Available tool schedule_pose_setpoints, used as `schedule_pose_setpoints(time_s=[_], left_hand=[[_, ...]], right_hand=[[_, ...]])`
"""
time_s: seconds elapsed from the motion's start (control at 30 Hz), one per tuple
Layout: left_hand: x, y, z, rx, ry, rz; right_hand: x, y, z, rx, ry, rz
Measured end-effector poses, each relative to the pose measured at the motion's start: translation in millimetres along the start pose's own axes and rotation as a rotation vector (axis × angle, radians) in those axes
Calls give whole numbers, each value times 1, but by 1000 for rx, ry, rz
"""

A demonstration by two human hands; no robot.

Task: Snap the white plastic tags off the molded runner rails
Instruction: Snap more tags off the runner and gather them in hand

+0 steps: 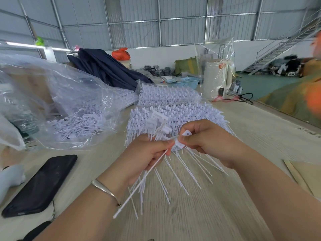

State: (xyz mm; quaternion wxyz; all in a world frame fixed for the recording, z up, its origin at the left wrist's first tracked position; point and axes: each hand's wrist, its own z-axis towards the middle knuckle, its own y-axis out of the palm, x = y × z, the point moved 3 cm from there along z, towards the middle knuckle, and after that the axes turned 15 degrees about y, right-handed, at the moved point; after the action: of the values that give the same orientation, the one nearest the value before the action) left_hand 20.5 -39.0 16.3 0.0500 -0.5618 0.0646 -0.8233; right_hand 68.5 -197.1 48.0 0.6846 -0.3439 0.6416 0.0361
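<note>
Head view: left hand (147, 153) grips bundle of thin white plastic tags (156, 174); right hand (206, 141) pinches one small white tag head (179, 144), above pale wooden surface (225, 197).

Bright, even daylight with hardly any shadows — strong wide-angle bending at the edges, motion blur smearing the foreground and right side.

An industrial workshop is indicated by corrugated metal walls (139, 20), a steel staircase (278, 47), a green floor (260, 84), and bulk molded parts (170, 96) stacked on the table (243, 127).
</note>
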Motion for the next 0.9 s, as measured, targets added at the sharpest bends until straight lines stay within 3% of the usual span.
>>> schedule_pose_setpoints(time_s=[0.27,0.37,0.47,0.6,0.73,0.9], left_hand=[[3,-1,1,-87,-29,43],[4,-18,-1,33,-56,40],[3,-22,-1,149,-18,33],[4,-2,0,110,53,88],[7,3,-1,77,97,100],[7,3,-1,190,115,59]], right_hand=[[-7,-4,-1,-7,53,101],[-6,-25,1,171,79,176],[3,-31,5,198,38,354],[11,-12,10,233,-24,306],[10,-3,9,168,-63,421],[10,6,9,95,-46,523]])
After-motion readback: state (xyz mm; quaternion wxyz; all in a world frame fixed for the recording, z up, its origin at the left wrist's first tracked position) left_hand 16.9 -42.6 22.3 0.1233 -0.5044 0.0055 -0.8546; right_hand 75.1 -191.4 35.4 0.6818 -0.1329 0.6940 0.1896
